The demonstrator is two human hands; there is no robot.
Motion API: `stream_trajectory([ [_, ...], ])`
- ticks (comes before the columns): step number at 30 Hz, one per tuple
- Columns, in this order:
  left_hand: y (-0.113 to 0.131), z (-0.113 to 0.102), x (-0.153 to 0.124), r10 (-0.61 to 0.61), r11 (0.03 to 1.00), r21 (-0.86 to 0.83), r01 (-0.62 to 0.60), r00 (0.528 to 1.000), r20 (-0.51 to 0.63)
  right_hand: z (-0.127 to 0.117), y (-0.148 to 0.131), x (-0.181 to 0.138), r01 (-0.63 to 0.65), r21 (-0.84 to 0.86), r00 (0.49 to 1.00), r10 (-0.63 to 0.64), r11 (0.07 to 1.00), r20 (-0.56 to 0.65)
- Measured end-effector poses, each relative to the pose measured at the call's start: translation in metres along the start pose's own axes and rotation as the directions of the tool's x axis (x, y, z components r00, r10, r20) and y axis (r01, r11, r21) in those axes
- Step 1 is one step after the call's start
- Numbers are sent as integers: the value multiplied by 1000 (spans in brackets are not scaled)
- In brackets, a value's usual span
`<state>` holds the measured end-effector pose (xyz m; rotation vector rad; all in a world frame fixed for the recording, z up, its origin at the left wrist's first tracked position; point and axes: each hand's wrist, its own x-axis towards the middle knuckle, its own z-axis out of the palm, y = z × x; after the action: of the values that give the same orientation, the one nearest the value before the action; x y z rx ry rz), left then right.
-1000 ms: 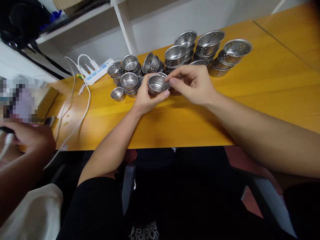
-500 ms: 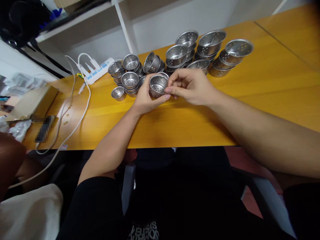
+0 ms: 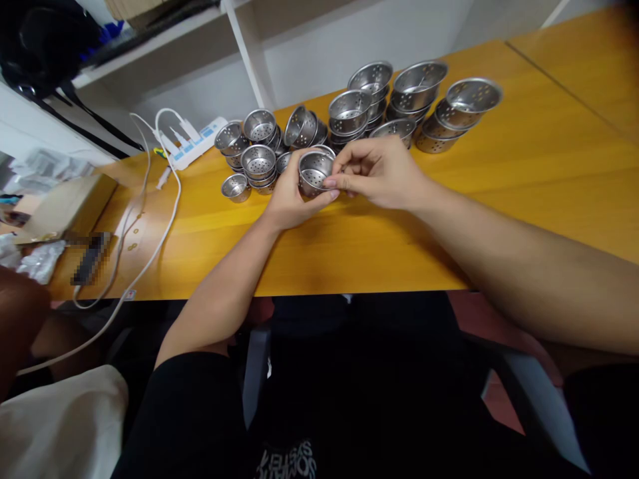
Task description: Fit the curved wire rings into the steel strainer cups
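Note:
My left hand (image 3: 291, 197) cups a small perforated steel strainer basket (image 3: 314, 171) just above the yellow wooden table (image 3: 499, 179). My right hand (image 3: 382, 171) is closed in a pinch at the basket's right rim, thumb and fingertips pressed against it. Behind the hands stand stacks of small strainer baskets (image 3: 258, 161), and stacks of larger ones (image 3: 418, 86) lie farther right. One small basket (image 3: 236, 187) sits alone at the left of the group.
A white power strip (image 3: 197, 142) with white cables (image 3: 167, 199) lies at the table's back left. A cardboard box (image 3: 64, 203) and a dark blurred object (image 3: 88, 263) sit at the left end. Another person's arm (image 3: 22, 319) shows at lower left. White shelving stands behind.
The other person's hand at the left has drawn back out of the table area. My right fingers have closed tighter on the basket's rim; the basket has barely moved.

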<state>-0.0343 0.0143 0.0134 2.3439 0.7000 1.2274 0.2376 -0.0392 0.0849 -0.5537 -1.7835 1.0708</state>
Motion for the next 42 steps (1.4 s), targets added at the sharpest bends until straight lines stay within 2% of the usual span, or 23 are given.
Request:
stream_trajectory([
  [7,3,-1,2,18,999,27,-18,1000,1,-3,-4,0,-49,40,998,48,998,33],
  [13,3,2,2,6,1000,-3,-6,1000,-5,-6,-5,1,-40,44,998,37,998,55],
  [18,6,1,3,-31,999,-14,31,999,-33,-3,2,-2,14,-67,999,-17,998,-35],
  [21,8,0,5,-58,998,-14,57,997,-50,0,0,-6,54,-210,988,-83,976,-133],
  [23,7,-1,6,-48,999,-22,47,997,-66,0,-4,-8,81,-310,978,-135,947,-157],
  [28,1,-2,4,-55,998,-11,55,995,-85,-1,-10,-9,109,-412,981,-164,905,-100],
  [36,9,-2,2,-38,999,-32,36,998,-46,6,7,-12,196,-428,980,-192,882,53],
  [39,9,-10,4,-40,999,-19,38,997,-69,5,7,-13,198,-466,977,-209,862,27],
  [42,20,-28,10,-75,995,46,84,983,-167,-2,9,-11,193,-485,967,-248,853,-50],
])
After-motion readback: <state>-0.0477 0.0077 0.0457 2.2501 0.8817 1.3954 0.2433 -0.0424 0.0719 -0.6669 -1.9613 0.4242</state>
